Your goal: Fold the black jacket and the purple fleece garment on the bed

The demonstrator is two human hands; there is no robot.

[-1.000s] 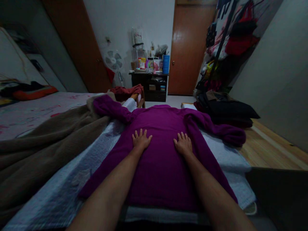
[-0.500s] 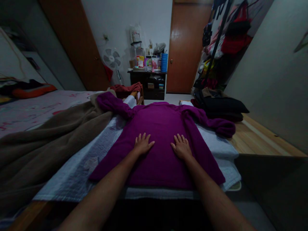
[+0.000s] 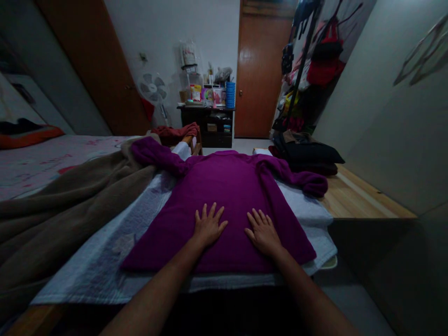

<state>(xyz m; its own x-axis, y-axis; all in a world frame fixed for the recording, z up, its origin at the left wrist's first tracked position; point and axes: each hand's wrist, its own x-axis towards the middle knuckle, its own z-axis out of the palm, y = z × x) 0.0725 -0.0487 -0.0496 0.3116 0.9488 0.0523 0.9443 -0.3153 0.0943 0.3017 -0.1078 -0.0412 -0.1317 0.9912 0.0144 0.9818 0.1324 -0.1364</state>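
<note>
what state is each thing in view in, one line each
Purple top: body flat, sleeves outstretched
Left hand: palm down, fingers spread
Right hand: palm down, fingers slightly spread
Brown blanket: rumpled
White cover: spread beneath top
Dark clothes: piled up
Far door: shut
Fan: probably off

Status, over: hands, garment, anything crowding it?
Left hand, right hand: open, palms down on purple garment. Garment spread out. Brown blanket against one sleeve; dark clothes pile near the other.
</note>
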